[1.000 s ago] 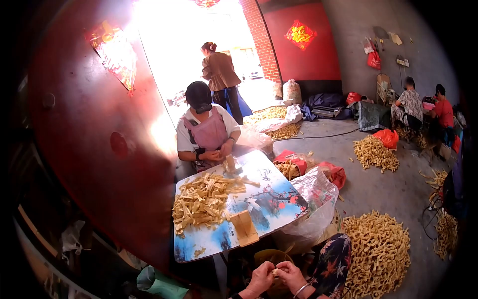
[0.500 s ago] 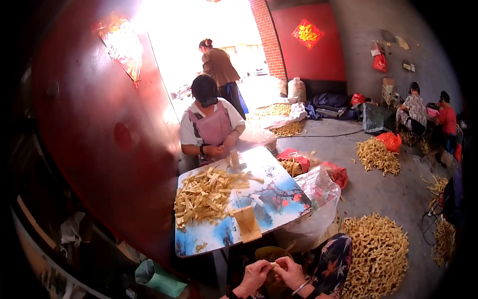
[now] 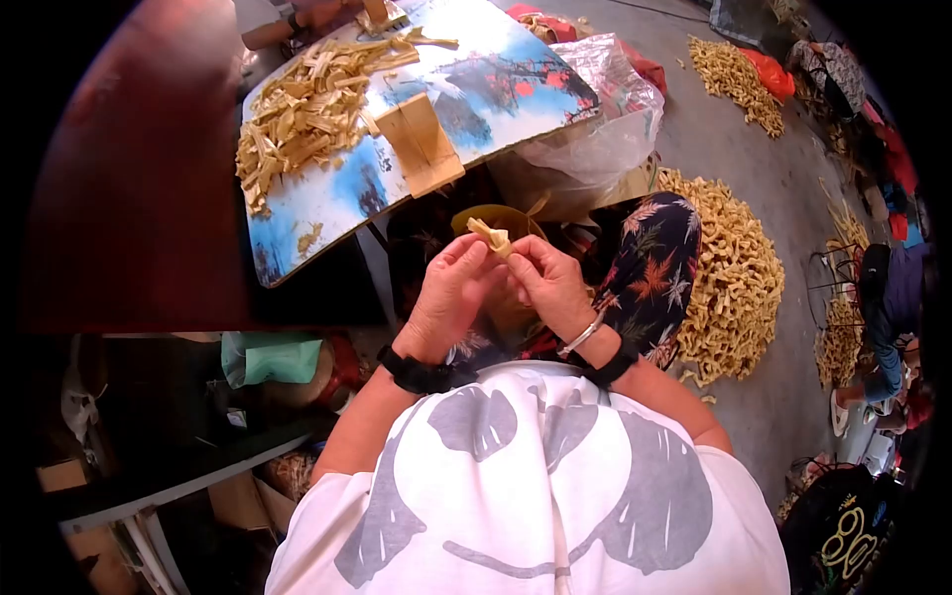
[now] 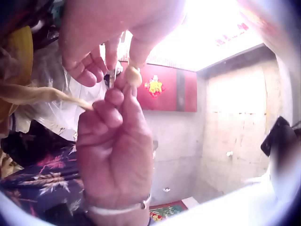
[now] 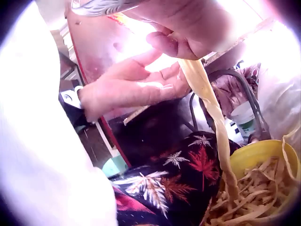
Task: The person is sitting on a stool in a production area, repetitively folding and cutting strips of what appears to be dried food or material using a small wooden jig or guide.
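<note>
Low in front of the patterned trousers, both hands work on a pale yellow strip (image 3: pixel 491 238) with a knot in it. My left hand (image 3: pixel 446 302) has its thumb and fingertips at the knot's left side. On the other side, my right hand (image 3: pixel 557 293) pinches the strip between thumb and fingers. The left wrist view shows the small round knot (image 4: pixel 133 76) between the two hands' fingertips. From the right hand, a long tail of the strip (image 5: pixel 214 113) hangs toward a yellow tub (image 5: pixel 254 153) of similar strips.
A blue-and-white table (image 3: pixel 496 109) ahead bears a heap of flat strips (image 3: pixel 307 109) and a wooden block (image 3: pixel 419 144). Beside the right knee lies a big pile of knotted pieces (image 3: pixel 734 278). A clear plastic bag (image 3: pixel 595 139) stands beyond the knees; another person's arm (image 3: pixel 288 28) shows behind the table.
The head view has tipped downward, so the shirt and both hands show larger and higher. Both hands stay together at the strip, whose knot now stands up between the fingertips.
</note>
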The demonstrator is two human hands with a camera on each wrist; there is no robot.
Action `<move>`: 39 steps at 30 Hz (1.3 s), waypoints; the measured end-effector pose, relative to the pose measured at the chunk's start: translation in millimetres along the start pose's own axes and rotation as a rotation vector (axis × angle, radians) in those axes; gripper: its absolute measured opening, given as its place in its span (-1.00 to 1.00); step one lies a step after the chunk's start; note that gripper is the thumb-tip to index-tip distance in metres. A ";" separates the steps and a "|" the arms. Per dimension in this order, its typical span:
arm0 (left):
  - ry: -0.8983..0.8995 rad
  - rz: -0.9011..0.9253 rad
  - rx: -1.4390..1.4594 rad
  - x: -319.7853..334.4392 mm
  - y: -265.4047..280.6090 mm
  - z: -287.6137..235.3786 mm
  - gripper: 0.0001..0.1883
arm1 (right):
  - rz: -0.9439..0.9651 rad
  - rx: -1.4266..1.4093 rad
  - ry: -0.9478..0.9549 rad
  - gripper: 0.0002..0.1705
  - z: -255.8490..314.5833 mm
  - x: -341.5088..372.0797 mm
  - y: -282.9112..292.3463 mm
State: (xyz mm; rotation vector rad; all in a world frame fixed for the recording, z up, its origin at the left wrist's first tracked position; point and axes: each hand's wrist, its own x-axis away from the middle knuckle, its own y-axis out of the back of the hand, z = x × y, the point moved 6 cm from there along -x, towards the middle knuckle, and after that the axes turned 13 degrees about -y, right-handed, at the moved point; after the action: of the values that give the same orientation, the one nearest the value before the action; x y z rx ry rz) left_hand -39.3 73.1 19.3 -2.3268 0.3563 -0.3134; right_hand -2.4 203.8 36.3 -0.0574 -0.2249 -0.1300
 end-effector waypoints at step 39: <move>-0.145 0.070 -0.735 5.0 10.8 -9.8 -0.75 | 0.212 -0.074 -0.179 -0.82 -6.1 -37.5 -8.0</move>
State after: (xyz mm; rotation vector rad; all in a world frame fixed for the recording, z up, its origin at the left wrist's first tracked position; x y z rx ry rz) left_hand -39.6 57.7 18.9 -3.0204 0.5465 0.0402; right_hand -38.4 200.0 22.3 -0.1659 -0.3907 0.0787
